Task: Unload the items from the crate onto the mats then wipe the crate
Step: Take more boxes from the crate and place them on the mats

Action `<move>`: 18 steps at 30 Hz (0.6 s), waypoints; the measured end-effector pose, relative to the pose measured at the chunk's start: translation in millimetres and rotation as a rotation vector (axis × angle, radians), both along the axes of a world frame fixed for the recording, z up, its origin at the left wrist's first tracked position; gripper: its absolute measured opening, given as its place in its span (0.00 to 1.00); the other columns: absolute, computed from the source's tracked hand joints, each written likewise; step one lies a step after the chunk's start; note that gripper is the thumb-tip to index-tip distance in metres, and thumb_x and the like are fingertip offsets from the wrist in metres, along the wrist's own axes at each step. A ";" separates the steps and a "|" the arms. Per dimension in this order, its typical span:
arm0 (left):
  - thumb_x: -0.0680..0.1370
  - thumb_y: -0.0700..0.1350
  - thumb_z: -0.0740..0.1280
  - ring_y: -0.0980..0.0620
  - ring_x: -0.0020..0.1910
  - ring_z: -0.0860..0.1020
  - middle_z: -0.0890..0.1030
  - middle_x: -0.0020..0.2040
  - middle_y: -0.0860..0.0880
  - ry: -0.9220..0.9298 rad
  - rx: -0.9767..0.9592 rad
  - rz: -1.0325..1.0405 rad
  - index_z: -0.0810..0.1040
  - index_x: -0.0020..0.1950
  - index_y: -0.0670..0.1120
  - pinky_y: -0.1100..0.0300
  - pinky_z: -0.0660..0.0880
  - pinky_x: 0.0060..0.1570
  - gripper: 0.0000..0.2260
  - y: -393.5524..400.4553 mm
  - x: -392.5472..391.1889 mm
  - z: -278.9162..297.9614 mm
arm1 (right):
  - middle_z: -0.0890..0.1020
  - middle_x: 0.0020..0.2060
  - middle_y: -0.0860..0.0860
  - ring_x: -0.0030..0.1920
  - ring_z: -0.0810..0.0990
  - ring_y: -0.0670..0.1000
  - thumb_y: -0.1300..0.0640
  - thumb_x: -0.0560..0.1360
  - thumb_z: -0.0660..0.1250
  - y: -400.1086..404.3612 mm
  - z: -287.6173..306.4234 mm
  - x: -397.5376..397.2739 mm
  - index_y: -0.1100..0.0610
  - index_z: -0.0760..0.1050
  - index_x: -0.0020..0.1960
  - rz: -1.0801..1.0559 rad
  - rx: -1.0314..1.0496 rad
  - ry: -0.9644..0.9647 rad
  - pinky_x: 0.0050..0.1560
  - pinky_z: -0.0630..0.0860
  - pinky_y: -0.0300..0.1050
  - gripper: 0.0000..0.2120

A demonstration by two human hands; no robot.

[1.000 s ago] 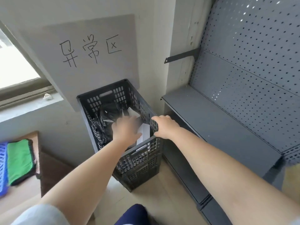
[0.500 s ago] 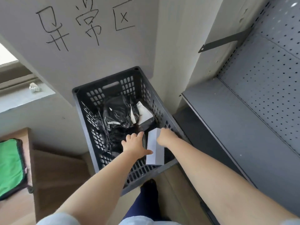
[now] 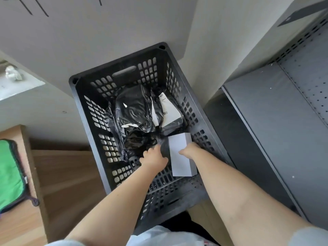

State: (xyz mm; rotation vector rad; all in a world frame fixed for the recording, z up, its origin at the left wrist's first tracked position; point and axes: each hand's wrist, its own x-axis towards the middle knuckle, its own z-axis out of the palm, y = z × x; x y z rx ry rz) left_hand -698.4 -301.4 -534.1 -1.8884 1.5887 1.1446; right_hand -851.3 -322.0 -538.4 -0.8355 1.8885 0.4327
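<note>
Two hands: both reach inside the crate
Left hand: fingers curled on the box's left edge
Right hand: grips the box's right side
Box: white; upright at the crate's near right
Bags: black; at the crate's far end

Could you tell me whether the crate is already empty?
No, the crate holds black plastic-wrapped packages and a white box.

Both bare forearms enter from the bottom of the frame and converge toward its centre. The left hand reaches down with fingers curled. The right hand sits just right of it, fingers hidden.
</note>
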 end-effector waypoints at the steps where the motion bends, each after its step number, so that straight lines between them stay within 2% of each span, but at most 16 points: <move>1: 0.78 0.51 0.63 0.40 0.71 0.63 0.67 0.72 0.45 -0.001 0.017 0.001 0.55 0.78 0.53 0.43 0.64 0.66 0.30 -1.6 -0.2 -1.7 | 0.77 0.52 0.56 0.52 0.79 0.56 0.53 0.76 0.68 -1.0 -3.4 -0.9 0.62 0.68 0.67 -0.014 0.007 0.004 0.47 0.75 0.45 0.25; 3: 0.78 0.50 0.64 0.40 0.71 0.63 0.67 0.72 0.45 0.010 0.038 0.016 0.56 0.78 0.53 0.43 0.63 0.66 0.30 -5.2 1.5 -5.2 | 0.75 0.62 0.58 0.60 0.77 0.57 0.54 0.75 0.69 -3.9 -6.6 -1.3 0.62 0.63 0.71 -0.035 0.014 0.013 0.54 0.74 0.47 0.29; 5: 0.77 0.50 0.64 0.40 0.71 0.63 0.68 0.72 0.45 0.031 0.047 0.046 0.58 0.78 0.53 0.43 0.64 0.66 0.30 -8.7 4.3 -8.0 | 0.71 0.67 0.58 0.64 0.74 0.59 0.52 0.73 0.72 -5.9 -6.7 0.3 0.61 0.57 0.74 -0.061 0.008 -0.006 0.58 0.73 0.49 0.37; 8: 0.77 0.49 0.64 0.40 0.71 0.63 0.68 0.72 0.45 0.058 0.055 0.088 0.59 0.77 0.54 0.43 0.66 0.67 0.29 -11.9 7.6 -6.1 | 0.71 0.67 0.57 0.63 0.74 0.59 0.51 0.70 0.74 -6.1 -1.7 0.7 0.59 0.57 0.73 -0.091 -0.008 -0.036 0.56 0.74 0.50 0.39; 10: 0.78 0.48 0.63 0.40 0.70 0.64 0.69 0.71 0.45 0.090 0.066 0.124 0.60 0.77 0.54 0.44 0.68 0.66 0.28 -13.9 10.3 -2.3 | 0.70 0.68 0.57 0.64 0.73 0.59 0.52 0.69 0.74 -5.1 6.0 -0.8 0.58 0.57 0.74 -0.098 -0.020 -0.059 0.59 0.75 0.52 0.40; 13: 0.79 0.50 0.64 0.41 0.66 0.71 0.72 0.71 0.46 0.170 0.075 0.230 0.64 0.75 0.52 0.48 0.71 0.65 0.25 -19.1 16.4 4.7 | 0.69 0.68 0.56 0.64 0.73 0.60 0.50 0.66 0.75 -6.4 20.6 -6.8 0.57 0.58 0.73 -0.086 -0.044 -0.109 0.61 0.75 0.57 0.42; 15: 0.79 0.50 0.66 0.41 0.64 0.75 0.74 0.70 0.45 0.281 0.069 0.364 0.67 0.74 0.48 0.52 0.74 0.62 0.24 -24.8 18.0 17.5 | 0.70 0.69 0.55 0.65 0.72 0.59 0.51 0.66 0.76 -10.1 34.4 -11.5 0.57 0.60 0.73 -0.099 -0.068 -0.168 0.61 0.75 0.58 0.42; 18: 0.80 0.51 0.67 0.43 0.63 0.75 0.76 0.66 0.45 0.383 0.130 0.548 0.71 0.71 0.48 0.49 0.75 0.58 0.21 -29.2 21.1 46.7 | 0.75 0.65 0.55 0.62 0.75 0.58 0.56 0.71 0.74 -18.3 70.5 -13.1 0.57 0.66 0.71 -0.114 -0.124 -0.308 0.59 0.75 0.56 0.31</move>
